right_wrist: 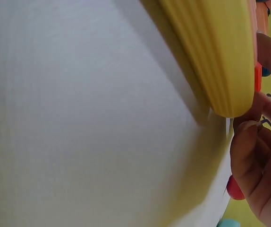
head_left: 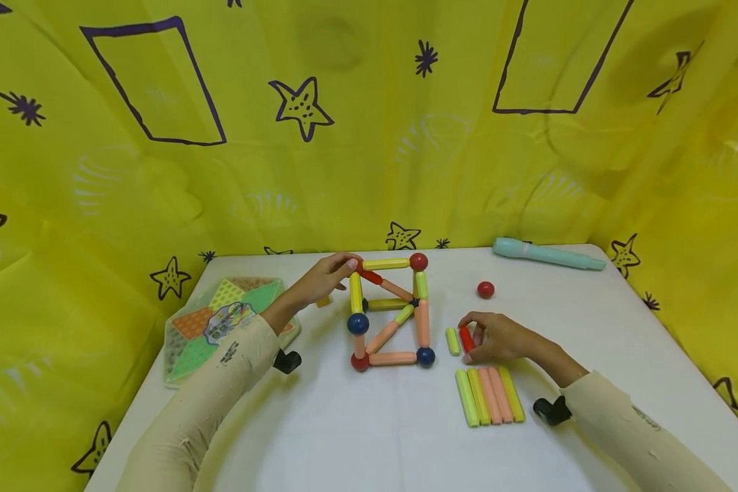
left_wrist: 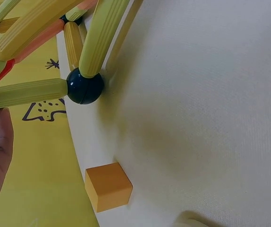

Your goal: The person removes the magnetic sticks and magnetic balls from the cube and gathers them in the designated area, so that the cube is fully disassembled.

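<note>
A frame of magnetic sticks (head_left: pixel 393 358) and balls stands mid-table, with blue balls (head_left: pixel 358 323) and red balls (head_left: pixel 419 262) at its corners. My left hand (head_left: pixel 326 277) holds its upper left corner, thumb and fingertips at a red ball that they partly cover. In the left wrist view, fingers (left_wrist: pixel 3 132) show beside a yellow stick (left_wrist: pixel 27 93). To the right of the frame, my right hand (head_left: pixel 498 336) pinches a short red stick (head_left: pixel 466 339) between thumb and fingers, low over the table. Beside it lies a short light green stick (head_left: pixel 452 342).
Several long sticks (head_left: pixel 490 396) lie in a row nearer me. A loose red ball (head_left: pixel 486 290) sits beyond my right hand. A teal tube-shaped thing (head_left: pixel 547 253) lies at the back right, a patterned plastic case (head_left: pixel 187 342) at the left. An orange block (left_wrist: pixel 108 187) is near my left hand.
</note>
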